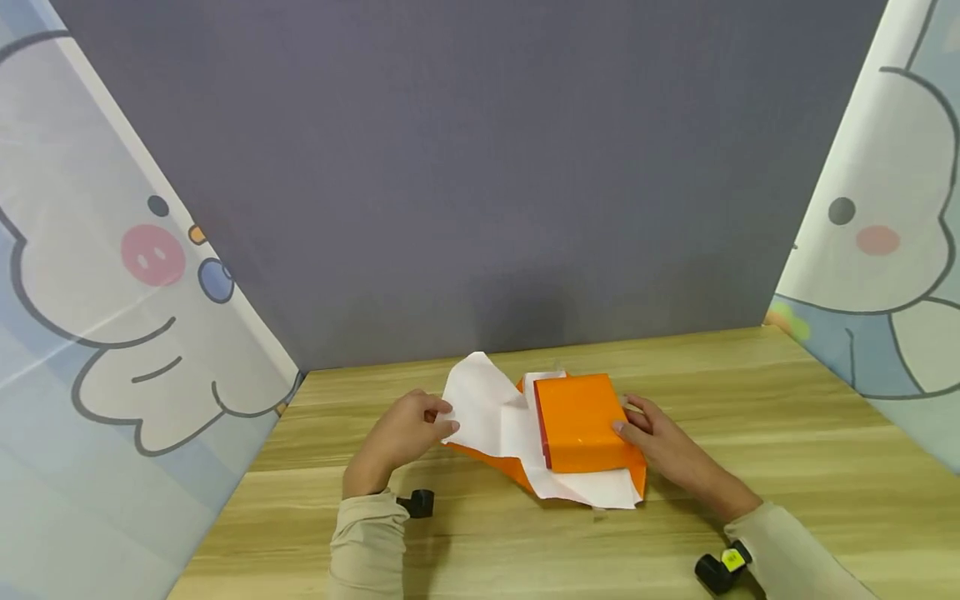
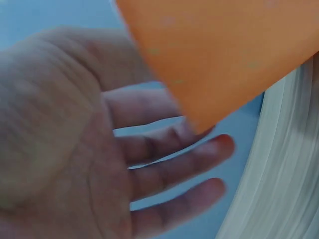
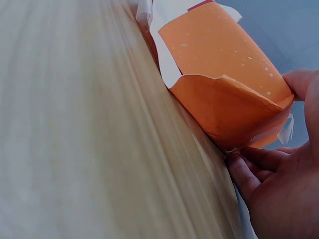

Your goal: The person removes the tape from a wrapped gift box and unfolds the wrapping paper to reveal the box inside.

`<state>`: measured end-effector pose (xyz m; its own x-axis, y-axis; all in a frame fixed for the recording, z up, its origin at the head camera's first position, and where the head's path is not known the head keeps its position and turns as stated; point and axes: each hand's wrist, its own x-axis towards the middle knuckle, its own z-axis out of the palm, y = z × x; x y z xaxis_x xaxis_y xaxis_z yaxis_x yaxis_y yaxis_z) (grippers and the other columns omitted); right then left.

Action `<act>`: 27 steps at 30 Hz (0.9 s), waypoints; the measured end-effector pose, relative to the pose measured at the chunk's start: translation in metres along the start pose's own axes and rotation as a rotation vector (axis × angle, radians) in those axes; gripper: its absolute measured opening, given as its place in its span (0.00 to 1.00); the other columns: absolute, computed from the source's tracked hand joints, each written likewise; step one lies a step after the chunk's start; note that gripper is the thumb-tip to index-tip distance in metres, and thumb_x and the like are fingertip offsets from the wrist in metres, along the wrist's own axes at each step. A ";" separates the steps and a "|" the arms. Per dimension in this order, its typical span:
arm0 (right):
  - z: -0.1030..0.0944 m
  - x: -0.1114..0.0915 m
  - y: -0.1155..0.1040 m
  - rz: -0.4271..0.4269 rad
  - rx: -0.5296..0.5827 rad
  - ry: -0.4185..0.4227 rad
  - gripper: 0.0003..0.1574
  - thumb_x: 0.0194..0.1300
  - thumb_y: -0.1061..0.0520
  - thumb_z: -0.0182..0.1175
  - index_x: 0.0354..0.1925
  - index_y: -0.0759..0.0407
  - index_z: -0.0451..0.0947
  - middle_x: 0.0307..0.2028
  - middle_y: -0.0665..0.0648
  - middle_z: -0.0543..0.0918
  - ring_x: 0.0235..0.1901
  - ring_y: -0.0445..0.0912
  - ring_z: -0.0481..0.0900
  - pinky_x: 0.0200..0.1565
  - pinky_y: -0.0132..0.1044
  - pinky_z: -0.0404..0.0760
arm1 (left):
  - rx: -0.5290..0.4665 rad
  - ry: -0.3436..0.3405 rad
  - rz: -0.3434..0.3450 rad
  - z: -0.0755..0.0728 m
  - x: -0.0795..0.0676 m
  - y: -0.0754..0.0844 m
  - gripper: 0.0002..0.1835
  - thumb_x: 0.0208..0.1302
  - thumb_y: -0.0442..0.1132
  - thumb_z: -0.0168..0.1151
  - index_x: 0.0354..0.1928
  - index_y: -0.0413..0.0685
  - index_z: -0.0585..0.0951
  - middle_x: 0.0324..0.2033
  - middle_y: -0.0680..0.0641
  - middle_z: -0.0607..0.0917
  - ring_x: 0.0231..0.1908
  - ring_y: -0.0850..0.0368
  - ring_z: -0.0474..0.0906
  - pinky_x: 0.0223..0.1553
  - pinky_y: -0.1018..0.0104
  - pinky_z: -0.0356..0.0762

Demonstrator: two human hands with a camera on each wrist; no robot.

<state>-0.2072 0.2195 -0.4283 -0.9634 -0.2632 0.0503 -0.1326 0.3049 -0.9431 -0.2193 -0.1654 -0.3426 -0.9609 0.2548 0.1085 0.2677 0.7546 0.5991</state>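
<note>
On the table lies a box (image 1: 581, 421), covered in orange paper on top and at its right end, with a dark red strip showing along its left edge. The orange wrapping paper (image 1: 476, 404), white on its inner side, spreads out loose and creased to the left. My left hand (image 1: 405, 433) pinches the raised left edge of this paper between thumb and fingers; the paper hides the thumb tip in the left wrist view. At the box's right end, my right hand (image 1: 660, 442) grips with the thumb on top and the fingers at the side, low near the table.
A wood-grain table (image 1: 300, 517) carries everything. Behind it stands a dark grey panel (image 1: 510, 183), with cartoon-printed sheets (image 1: 112, 350) at both sides. A bit of clear tape (image 3: 286, 130) sticks out from the wrapped end. Small black cameras sit on both wrists.
</note>
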 end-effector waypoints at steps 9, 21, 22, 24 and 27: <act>-0.001 0.001 0.000 -0.004 0.009 0.006 0.49 0.78 0.48 0.53 0.75 0.74 0.39 0.72 0.78 0.56 0.68 0.66 0.64 0.62 0.48 0.73 | -0.033 -0.174 -0.056 0.000 -0.002 -0.014 0.14 0.52 0.32 0.74 0.42 0.39 0.83 0.26 0.49 0.77 0.28 0.57 0.71 0.32 0.63 0.70; 0.002 0.000 -0.001 0.000 0.030 0.002 0.48 0.78 0.49 0.53 0.75 0.73 0.39 0.72 0.78 0.56 0.68 0.66 0.64 0.62 0.49 0.72 | -0.002 -0.184 -0.168 0.012 -0.002 -0.030 0.27 0.47 0.29 0.77 0.52 0.30 0.80 0.43 0.39 0.83 0.45 0.47 0.78 0.48 0.55 0.77; 0.001 0.001 -0.001 0.001 0.029 0.002 0.48 0.78 0.48 0.53 0.75 0.73 0.39 0.72 0.78 0.56 0.68 0.66 0.64 0.62 0.49 0.72 | 0.010 -0.180 -0.187 0.013 -0.003 -0.030 0.32 0.47 0.31 0.78 0.56 0.29 0.79 0.49 0.36 0.81 0.51 0.43 0.77 0.53 0.52 0.75; 0.001 0.001 0.000 0.002 0.025 0.004 0.49 0.77 0.47 0.53 0.75 0.73 0.40 0.72 0.78 0.56 0.68 0.66 0.64 0.62 0.49 0.72 | 0.046 -0.173 -0.223 0.016 -0.002 -0.031 0.42 0.45 0.34 0.80 0.64 0.30 0.74 0.60 0.31 0.74 0.61 0.37 0.69 0.61 0.45 0.69; 0.000 0.002 0.000 0.003 0.034 0.005 0.49 0.77 0.47 0.54 0.75 0.72 0.40 0.72 0.77 0.56 0.68 0.66 0.64 0.62 0.48 0.72 | 0.101 -0.174 -0.245 0.020 -0.001 -0.031 0.42 0.42 0.37 0.81 0.63 0.33 0.76 0.62 0.29 0.69 0.63 0.33 0.64 0.61 0.41 0.67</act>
<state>-0.2089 0.2193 -0.4286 -0.9649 -0.2580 0.0489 -0.1217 0.2745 -0.9538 -0.2252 -0.1772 -0.3774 -0.9734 0.1509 -0.1722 0.0436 0.8605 0.5076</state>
